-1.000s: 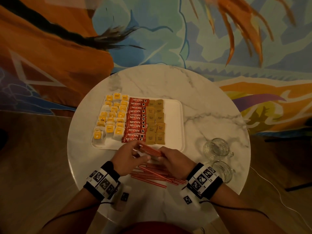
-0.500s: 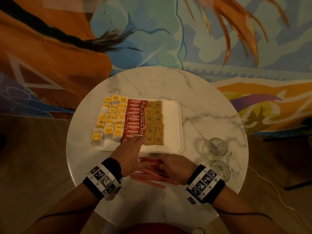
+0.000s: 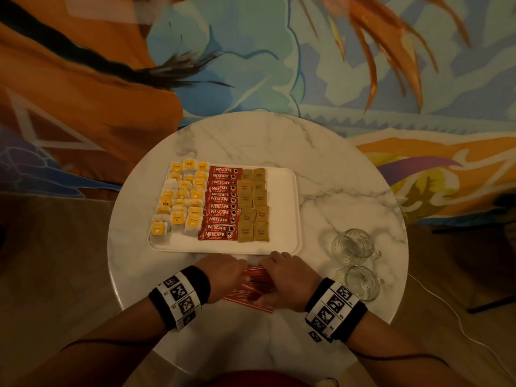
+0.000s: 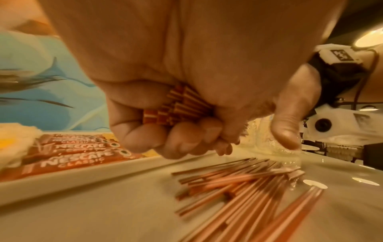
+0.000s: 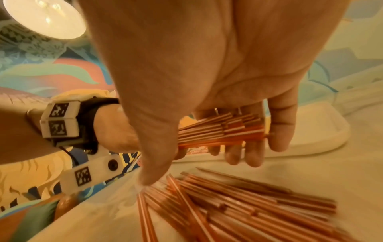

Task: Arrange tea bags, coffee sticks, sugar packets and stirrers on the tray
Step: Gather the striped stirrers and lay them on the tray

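Note:
A white tray (image 3: pixel 282 208) holds yellow-tagged tea bags (image 3: pixel 181 199) on its left, red coffee sticks (image 3: pixel 222 203) in the middle and brown sugar packets (image 3: pixel 254 205) beside them; its right third is bare. Just in front of the tray, my left hand (image 3: pixel 237 270) grips a bundle of red-and-white stirrers (image 4: pixel 176 104) in a fist. My right hand (image 3: pixel 279 270) faces it, its straight fingers (image 5: pixel 279 127) pressed against the bundle's (image 5: pixel 217 131) other end. Below both hands, several loose stirrers (image 3: pixel 251 298) lie on the table.
The round marble table (image 3: pixel 335 177) carries two glass cups (image 3: pixel 353 244) (image 3: pixel 360 283) to the right of my right hand. The table's front edge lies close behind my wrists. A painted wall stands behind the table.
My left hand has drawn back from the tray's front edge and taken a bundle of stirrers in a fist. My right hand has come up against the bundle's other end.

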{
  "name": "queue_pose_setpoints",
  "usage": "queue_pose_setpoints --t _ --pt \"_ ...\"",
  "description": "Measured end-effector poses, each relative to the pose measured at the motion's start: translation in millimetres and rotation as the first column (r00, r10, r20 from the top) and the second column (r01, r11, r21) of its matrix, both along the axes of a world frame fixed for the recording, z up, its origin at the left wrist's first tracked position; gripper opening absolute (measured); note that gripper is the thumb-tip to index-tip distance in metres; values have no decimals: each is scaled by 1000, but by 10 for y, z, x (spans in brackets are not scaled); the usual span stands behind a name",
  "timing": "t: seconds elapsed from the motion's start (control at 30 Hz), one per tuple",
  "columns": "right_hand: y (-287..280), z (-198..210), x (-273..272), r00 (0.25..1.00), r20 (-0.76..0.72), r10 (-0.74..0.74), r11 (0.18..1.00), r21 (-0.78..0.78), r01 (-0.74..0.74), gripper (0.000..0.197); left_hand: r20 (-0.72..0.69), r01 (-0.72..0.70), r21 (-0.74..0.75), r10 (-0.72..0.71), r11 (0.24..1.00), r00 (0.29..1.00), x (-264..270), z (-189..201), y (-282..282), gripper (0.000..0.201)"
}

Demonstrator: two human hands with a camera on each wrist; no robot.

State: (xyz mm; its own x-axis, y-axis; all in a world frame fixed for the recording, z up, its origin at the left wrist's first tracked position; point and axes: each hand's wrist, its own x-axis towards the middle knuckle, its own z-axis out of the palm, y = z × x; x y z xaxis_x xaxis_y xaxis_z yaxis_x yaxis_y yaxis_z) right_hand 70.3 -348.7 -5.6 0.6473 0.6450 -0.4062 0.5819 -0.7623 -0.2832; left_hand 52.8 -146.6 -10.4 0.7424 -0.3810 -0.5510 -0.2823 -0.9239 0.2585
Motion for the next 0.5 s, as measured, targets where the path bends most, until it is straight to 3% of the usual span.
queue_pose_setpoints --t 0.1,0.3,0.5 --pt "45 -87 -28 999 45 11 997 -78 -8 77 -7 -2 2 2 1000 1000 -17 -80 79 43" --pt "142 -124 -35 999 34 -25 1000 -14 26 34 18 -35 -17 36 999 999 -27 -25 28 30" --pt "148 -85 -16 999 32 -9 999 33 8 26 106 -38 -63 45 997 993 -39 -54 2 29"
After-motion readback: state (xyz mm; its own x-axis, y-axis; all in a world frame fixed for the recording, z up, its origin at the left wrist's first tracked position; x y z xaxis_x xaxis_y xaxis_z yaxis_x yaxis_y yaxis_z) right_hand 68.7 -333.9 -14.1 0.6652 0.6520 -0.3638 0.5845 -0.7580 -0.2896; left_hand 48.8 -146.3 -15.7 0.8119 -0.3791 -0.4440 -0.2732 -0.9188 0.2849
